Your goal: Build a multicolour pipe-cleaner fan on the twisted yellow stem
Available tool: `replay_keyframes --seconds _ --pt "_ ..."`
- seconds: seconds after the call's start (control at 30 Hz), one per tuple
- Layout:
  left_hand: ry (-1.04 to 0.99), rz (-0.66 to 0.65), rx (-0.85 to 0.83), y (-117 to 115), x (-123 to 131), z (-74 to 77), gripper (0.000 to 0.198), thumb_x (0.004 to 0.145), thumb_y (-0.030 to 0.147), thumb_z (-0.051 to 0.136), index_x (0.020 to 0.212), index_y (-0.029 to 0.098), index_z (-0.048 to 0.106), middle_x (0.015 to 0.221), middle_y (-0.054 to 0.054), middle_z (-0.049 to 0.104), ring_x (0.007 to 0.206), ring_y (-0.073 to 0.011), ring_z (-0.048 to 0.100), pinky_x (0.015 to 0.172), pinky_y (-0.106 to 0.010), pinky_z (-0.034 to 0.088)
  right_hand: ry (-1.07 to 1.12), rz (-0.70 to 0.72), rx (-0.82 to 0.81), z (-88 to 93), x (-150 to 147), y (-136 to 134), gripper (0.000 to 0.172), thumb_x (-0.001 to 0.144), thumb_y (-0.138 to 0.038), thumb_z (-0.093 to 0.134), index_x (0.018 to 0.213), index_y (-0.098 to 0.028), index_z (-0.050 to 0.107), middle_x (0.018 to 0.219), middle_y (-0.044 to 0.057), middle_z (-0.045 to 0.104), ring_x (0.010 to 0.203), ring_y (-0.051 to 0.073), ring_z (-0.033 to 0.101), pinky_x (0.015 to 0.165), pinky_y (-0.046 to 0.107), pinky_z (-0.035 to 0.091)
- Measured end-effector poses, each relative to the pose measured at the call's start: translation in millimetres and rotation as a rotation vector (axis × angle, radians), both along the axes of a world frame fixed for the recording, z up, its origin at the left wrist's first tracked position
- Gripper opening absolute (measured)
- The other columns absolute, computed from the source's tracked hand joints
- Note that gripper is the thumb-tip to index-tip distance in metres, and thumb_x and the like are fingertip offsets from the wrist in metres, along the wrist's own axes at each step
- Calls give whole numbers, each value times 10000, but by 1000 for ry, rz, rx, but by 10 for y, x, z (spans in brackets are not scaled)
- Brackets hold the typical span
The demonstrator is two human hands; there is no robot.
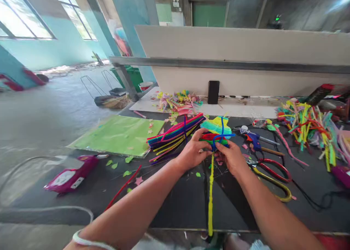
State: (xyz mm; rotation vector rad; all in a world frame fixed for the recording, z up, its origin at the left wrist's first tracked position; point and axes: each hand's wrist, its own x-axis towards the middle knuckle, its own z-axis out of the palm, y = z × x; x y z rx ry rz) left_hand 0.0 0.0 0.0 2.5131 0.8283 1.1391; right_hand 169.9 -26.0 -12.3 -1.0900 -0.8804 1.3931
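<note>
The left hand [194,149] pinches the left side of a red-and-green pipe-cleaner piece [210,136]; the right hand [231,156] pinches its right side, near a blue stem [227,135]. The piece is held over the dark table [175,206], a yellow stem [210,199] below it. From the left: a purple glue gun [89,165], its white labels [65,178] too blurred to read, a green sheet [123,133], a tied bundle [171,137], a blue glue gun [255,141].
</note>
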Motion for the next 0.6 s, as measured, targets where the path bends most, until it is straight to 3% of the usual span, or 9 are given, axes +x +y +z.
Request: replay_keyframes --seconds 0.3,0.6 --pt "123 52 108 -45 6 5 121 777 160 548 826 164 659 1323 -120 391 1229 -261 418 1037 -397 369 90 36 16 1 21 -10 334 612 -336 778 879 -185 646 629 -15 639 492 124 583 382 205 458" --pt "183 131 321 -71 19 16 157 818 149 482 836 178 635 1244 -98 484 1249 -243 390 1108 -491 236 122 55 -41 28 22 17 349 580 -310 788 854 -168 625 614 -10 637 458 125 596 384 215 481"
